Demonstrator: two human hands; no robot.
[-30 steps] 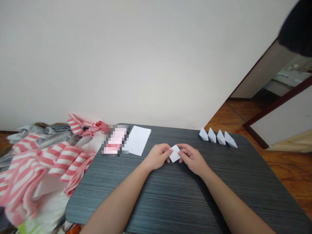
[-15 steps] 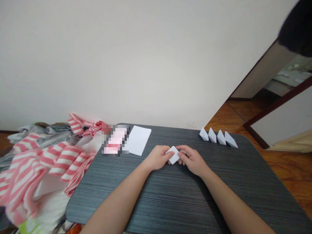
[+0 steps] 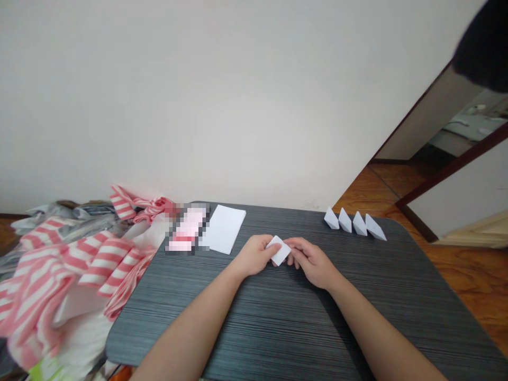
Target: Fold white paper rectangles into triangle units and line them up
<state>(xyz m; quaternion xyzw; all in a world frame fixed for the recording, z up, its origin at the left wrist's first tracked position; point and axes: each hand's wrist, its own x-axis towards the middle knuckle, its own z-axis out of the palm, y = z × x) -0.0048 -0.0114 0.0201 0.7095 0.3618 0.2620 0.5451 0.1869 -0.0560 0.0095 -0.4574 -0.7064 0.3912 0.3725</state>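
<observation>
Between my hands is a small white folded paper, turned cornerwise like a diamond, just above the dark table. My left hand pinches its left side, the thumb on top and the fingers mostly hidden underneath. At the right corner, my right hand is closed with bent fingers. Its index finger meets the paper's edge, and its thumb lies just beside that edge. Several folded white paper pieces with pointed tops stand in a row at the table's back right. A stack of white paper sheets lies at the back left.
The dark wood-grain table stands against a pale wall. A blurred-out pink and white item lies beside the sheets. Red-and-white striped cloth and other fabrics are heaped at the left. Wooden floor shows at the right.
The folded paper has turned slightly and shifted a little left with my left hand. My right thumb has slid off its face to its edge. The standing pieces and the sheets are unmoved.
</observation>
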